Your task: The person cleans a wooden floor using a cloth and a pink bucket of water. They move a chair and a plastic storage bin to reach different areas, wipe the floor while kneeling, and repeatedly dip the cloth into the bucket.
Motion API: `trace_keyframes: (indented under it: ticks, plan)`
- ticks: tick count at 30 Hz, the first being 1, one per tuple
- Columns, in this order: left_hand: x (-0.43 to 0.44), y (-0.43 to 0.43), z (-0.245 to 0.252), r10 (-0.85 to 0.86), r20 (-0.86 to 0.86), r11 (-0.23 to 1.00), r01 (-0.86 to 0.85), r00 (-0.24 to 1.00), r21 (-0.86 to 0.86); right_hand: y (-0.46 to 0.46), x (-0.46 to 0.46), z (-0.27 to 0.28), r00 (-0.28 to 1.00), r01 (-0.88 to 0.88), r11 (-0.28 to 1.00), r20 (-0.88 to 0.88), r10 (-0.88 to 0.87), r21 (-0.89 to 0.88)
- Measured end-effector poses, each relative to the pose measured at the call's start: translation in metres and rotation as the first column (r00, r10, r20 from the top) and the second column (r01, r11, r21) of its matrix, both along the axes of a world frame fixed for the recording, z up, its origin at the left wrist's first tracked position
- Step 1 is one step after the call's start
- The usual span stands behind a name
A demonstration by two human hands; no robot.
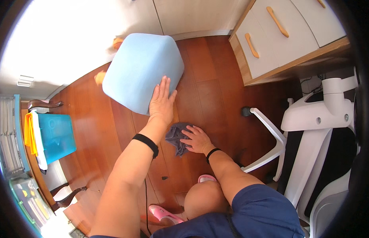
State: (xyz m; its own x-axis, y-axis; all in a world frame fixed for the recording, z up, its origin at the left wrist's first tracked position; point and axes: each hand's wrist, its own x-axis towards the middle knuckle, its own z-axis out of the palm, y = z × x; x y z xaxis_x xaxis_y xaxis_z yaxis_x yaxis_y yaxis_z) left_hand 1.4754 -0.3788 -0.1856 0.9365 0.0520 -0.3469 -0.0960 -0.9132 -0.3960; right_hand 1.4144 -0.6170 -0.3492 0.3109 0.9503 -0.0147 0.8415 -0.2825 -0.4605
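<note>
A light blue padded stool (142,65) with a rounded square top stands on the wooden floor, and its orange feet show at the left. My left hand (162,102) rests against the stool's near side, with the fingers extended. Below and right of it, my right hand (197,139) lies spread on a crumpled dark grey cloth (176,137) on the floor. The fingers press on the cloth's right part; whether they grip any of it is not visible. Black bands circle both wrists.
A white swivel chair base (269,148) stands at the right, below a white drawer cabinet (270,41). At the left are a teal plastic bin (58,136) and a shelf with carved dark feet. A thin black cable (146,196) runs along the floor near pink slippers (162,212).
</note>
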Motion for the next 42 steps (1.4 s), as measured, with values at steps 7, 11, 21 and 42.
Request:
trace_keyframes:
  ticks: [7,11,21,42]
  plan:
    - [-0.028,0.080,0.071,0.243,0.611,0.914,0.033,0.753,-0.405,0.001,0.000,0.000,1.000,0.022,0.999,-0.022,-0.021,0.029]
    - [0.008,0.147,0.082,0.552,0.272,0.788,-0.386,0.788,-0.480,0.001,0.001,0.000,0.999,0.028,0.997,-0.021,-0.027,0.075]
    - [-0.001,0.124,0.064,0.701,0.074,0.554,-0.477,0.709,-0.682,-0.001,0.001,-0.003,0.999,0.033,0.997,-0.015,-0.032,0.074]
    - [-0.053,0.207,0.019,0.814,-0.446,-0.374,-0.253,0.372,-0.892,-0.003,-0.002,-0.008,0.999,0.046,0.992,-0.003,-0.046,0.115]
